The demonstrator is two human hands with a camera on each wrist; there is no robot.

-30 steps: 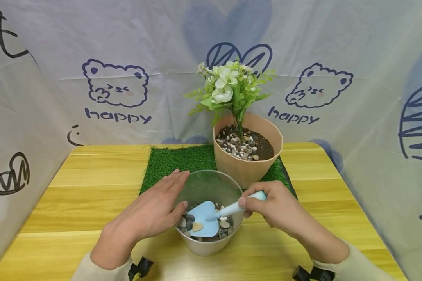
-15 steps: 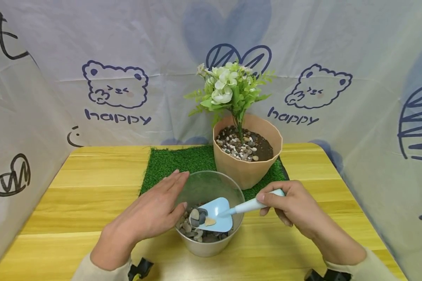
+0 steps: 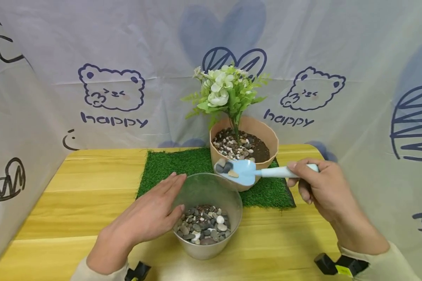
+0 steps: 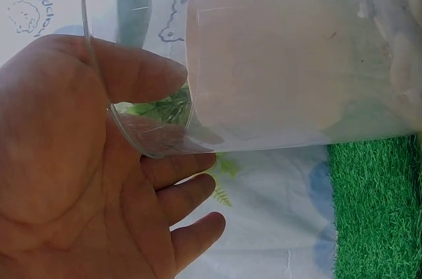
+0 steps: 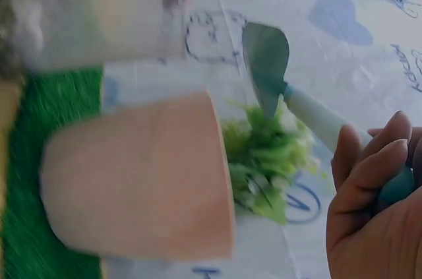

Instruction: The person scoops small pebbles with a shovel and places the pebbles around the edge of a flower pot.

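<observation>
My right hand grips the pale handle of a light blue trowel, held roughly level. Several grey and tan pebbles lie on its blade, which overlaps the front rim of a peach flowerpot in the head view. White flowers with green leaves stand in that pot, in dark soil partly covered with small stones. My left hand rests at the left rim of a clear plastic bucket, fingers straight. Mixed pebbles cover the bucket's bottom. In the left wrist view, the thumb overlaps the bucket's clear wall.
Under the flowerpot lies a green artificial turf mat on the yellow wooden table. A pale cloth printed with bears and hearts hangs behind the table and along both sides.
My right hand has lifted the trowel with pebbles out of the bucket and moved it up and right, to the flowerpot's front. My left hand stays at the bucket's rim.
</observation>
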